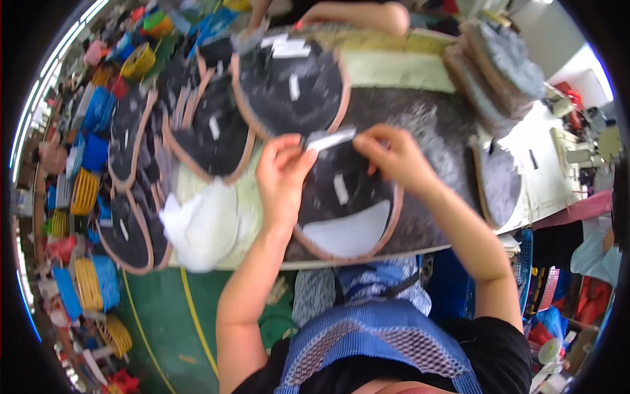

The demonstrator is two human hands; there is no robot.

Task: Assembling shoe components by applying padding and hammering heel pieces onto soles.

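Note:
My left hand (283, 169) grips one end of a narrow white strip (331, 140), its fingers closed round it. At the strip's other end, the thumb and forefinger of my right hand (398, 157) are pinched together. Right below both hands lies a black curved panel (326, 194) with a brown stitched rim. A small white tag sits at its middle, and a pale crescent-shaped piece (351, 231) lies along its near edge. My left hand partly covers this panel's left side.
More black panels with brown rims (292, 85) lie overlapped at the left and back, several with white tags. A pile of thin white pieces (203, 226) rests by my left forearm. Stacked grey fuzzy pieces (495, 72) stand back right; another person's arm (357, 14) reaches the far edge.

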